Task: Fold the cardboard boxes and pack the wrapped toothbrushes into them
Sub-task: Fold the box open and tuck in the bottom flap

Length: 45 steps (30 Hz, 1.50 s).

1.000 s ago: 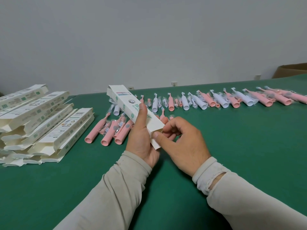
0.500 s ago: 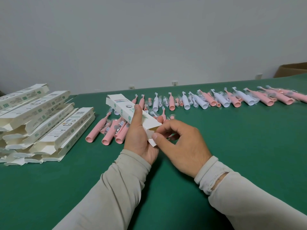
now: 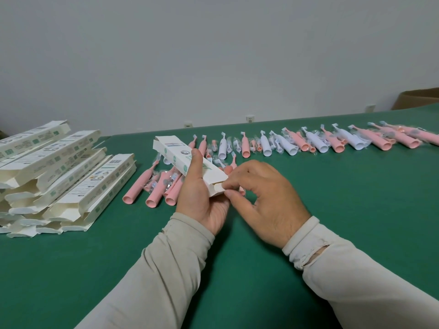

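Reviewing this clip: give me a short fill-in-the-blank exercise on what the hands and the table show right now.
1. The left hand grips a long white ____.
2. The right hand pinches the flap at the box's ____ end.
3. The pile of flat boxes lies on the ____ side of the table.
4. The wrapped toothbrushes are pink or ____.

Missing words: box; near; left; white

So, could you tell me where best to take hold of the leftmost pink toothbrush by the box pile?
Probably pinch the leftmost pink toothbrush from above at mid-handle: the thick pink barrel lies flat with its left side free, while wrapped brushes crowd its right and the thin neck is harder to hold.
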Motion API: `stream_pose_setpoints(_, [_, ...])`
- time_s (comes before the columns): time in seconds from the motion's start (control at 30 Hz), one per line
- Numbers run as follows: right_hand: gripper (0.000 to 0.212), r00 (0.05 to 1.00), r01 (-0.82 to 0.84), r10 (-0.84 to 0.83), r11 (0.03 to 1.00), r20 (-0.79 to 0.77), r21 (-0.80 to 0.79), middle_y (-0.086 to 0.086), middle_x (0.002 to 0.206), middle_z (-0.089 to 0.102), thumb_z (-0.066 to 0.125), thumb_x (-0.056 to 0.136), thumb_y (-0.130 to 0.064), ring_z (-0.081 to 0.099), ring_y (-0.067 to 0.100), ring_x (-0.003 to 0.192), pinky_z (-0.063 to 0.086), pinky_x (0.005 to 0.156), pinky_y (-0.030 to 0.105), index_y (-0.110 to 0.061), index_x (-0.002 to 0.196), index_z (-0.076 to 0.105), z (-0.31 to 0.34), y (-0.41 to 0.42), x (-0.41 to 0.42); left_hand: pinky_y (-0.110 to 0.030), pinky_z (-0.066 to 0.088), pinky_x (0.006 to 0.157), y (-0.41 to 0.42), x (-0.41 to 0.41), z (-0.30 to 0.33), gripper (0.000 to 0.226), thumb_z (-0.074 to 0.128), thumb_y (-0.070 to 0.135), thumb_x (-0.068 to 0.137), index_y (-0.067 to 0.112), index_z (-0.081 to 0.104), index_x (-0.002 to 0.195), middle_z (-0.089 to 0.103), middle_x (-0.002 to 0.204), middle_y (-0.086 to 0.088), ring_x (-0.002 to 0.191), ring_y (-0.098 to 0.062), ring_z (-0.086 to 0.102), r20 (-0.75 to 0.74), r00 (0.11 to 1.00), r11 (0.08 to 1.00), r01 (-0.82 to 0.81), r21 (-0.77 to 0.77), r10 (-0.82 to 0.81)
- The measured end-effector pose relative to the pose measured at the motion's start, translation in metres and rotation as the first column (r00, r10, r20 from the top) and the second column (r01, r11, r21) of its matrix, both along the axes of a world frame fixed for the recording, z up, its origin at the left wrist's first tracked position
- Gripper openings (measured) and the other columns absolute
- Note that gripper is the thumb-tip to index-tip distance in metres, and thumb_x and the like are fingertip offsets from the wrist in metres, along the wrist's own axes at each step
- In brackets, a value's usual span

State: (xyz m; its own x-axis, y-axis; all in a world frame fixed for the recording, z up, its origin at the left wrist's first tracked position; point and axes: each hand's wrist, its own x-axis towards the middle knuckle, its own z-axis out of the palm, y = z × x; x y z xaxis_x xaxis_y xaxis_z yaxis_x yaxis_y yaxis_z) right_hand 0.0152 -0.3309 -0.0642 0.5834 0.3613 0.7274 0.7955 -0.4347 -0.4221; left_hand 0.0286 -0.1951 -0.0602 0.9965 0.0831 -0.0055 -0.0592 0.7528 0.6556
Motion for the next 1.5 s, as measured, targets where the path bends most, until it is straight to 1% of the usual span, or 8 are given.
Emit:
stream_pose_setpoints(0.1, [0.005, 1.000, 0.004, -0.004, 1.000, 0.017, -0.001, -0.006, 0.096, 0.063, 0.073, 0.087, -0.019, 0.057, 0.020, 0.095, 0.051, 0.082, 0.041, -0.020, 0.092, 0.074, 0.001, 0.000, 0.001, -0.056, 0.040, 0.110, -0.003, -0.004, 0.002, 0.045, 0.054, 0.054, 0.094, 0.029, 0.064, 0.131, 0.057, 0.138, -0.018, 0.128, -0.032, 0.055, 0.044, 0.998, 0.999, 0.036, -0.022, -0.035])
stream_pose_setpoints(0.3, [0.031, 0.990, 0.123, -0.123, 0.992, 0.068, 0.005, -0.012, 0.085, 0.056, 0.068, 0.081, -0.055, 0.051, 0.012, 0.082, 0.048, 0.072, 0.035, -0.025, 0.081, 0.061, 0.004, -0.010, 0.009, -0.061, 0.044, 0.104, -0.003, -0.009, 0.003, 0.060, 0.055, 0.055, 0.093, 0.016, 0.051, 0.138, 0.050, 0.145, -0.023, 0.124, -0.037, 0.059, -0.013, 0.988, 0.987, 0.156, 0.036, -0.156])
stream_pose_setpoints(0.53, [0.036, 0.988, 0.056, -0.039, 0.992, -0.148, 0.113, -0.018, 0.078, 0.059, 0.065, 0.074, -0.068, 0.055, 0.004, 0.074, 0.046, 0.066, 0.020, -0.033, 0.079, 0.063, -0.003, -0.021, 0.021, -0.038, 0.058, 0.061, -0.001, -0.020, 0.011, 0.070, 0.045, 0.075, 0.081, 0.030, 0.053, 0.135, 0.062, 0.125, -0.020, 0.093, -0.030, 0.069, -0.033, 0.992, 0.955, 0.127, 0.267, -0.123])
stream_pose_setpoints(0.67, [0.038, 0.913, 0.096, 0.105, 0.884, -0.393, 0.458, -0.002, 0.074, 0.065, 0.058, 0.085, -0.069, 0.059, 0.014, 0.064, 0.050, 0.060, 0.030, -0.032, 0.079, 0.066, 0.004, -0.028, 0.025, -0.030, 0.059, 0.059, 0.017, -0.027, 0.012, 0.048, 0.056, 0.063, 0.088, 0.033, 0.052, 0.125, 0.067, 0.107, 0.003, 0.080, -0.012, 0.069, 0.157, 0.977, 0.424, -0.205, 0.882, 0.146])
stream_pose_setpoints(0.8, [0.020, 0.872, 0.258, 0.117, 0.716, -0.475, 0.649, -0.008, 0.093, 0.069, 0.051, 0.099, -0.050, 0.064, 0.008, 0.068, 0.052, 0.061, 0.027, -0.033, 0.094, 0.061, 0.015, -0.039, 0.034, -0.025, 0.050, 0.078, 0.050, -0.018, 0.010, 0.049, 0.081, 0.036, 0.080, 0.027, 0.054, 0.120, 0.060, 0.112, 0.008, 0.095, -0.007, 0.061, 0.329, 0.937, -0.050, -0.325, 0.944, 0.115])
stream_pose_setpoints(0.9, [0.018, 0.951, 0.295, -0.187, 0.786, -0.246, 0.543, -0.011, 0.117, 0.062, 0.048, 0.099, -0.037, 0.059, 0.006, 0.099, 0.047, 0.087, 0.022, -0.034, 0.113, 0.059, 0.016, -0.048, 0.036, -0.032, 0.045, 0.084, 0.059, -0.011, 0.011, 0.055, 0.085, 0.031, 0.074, 0.030, 0.052, 0.119, 0.055, 0.108, 0.012, 0.102, -0.013, 0.054, 0.416, 0.903, -0.289, -0.372, 0.882, 0.105])
stream_pose_setpoints(1.03, [0.022, 0.937, 0.266, -0.316, 0.923, 0.150, 0.280, -0.011, 0.108, 0.066, 0.052, 0.096, -0.012, 0.052, 0.012, 0.102, 0.036, 0.094, 0.016, -0.016, 0.110, 0.069, 0.020, -0.053, 0.034, -0.035, 0.042, 0.083, 0.060, -0.010, 0.001, 0.057, 0.086, 0.031, 0.073, 0.029, 0.054, 0.120, 0.053, 0.106, 0.012, 0.102, -0.017, 0.052, 0.478, 0.870, -0.309, -0.425, 0.851, 0.118])
stream_pose_setpoints(1.5, [0.053, 0.880, -0.048, 0.202, 0.938, -0.431, 0.342, -0.014, 0.112, 0.064, 0.060, 0.089, -0.007, 0.059, 0.003, 0.086, 0.051, 0.080, 0.020, -0.057, 0.108, 0.064, 0.014, -0.057, 0.043, -0.030, 0.046, 0.089, 0.069, -0.016, -0.003, 0.054, 0.087, 0.030, 0.073, 0.050, 0.048, 0.105, 0.057, 0.109, 0.022, 0.103, -0.012, 0.056, 0.422, 0.907, -0.172, -0.415, 0.893, 0.003])
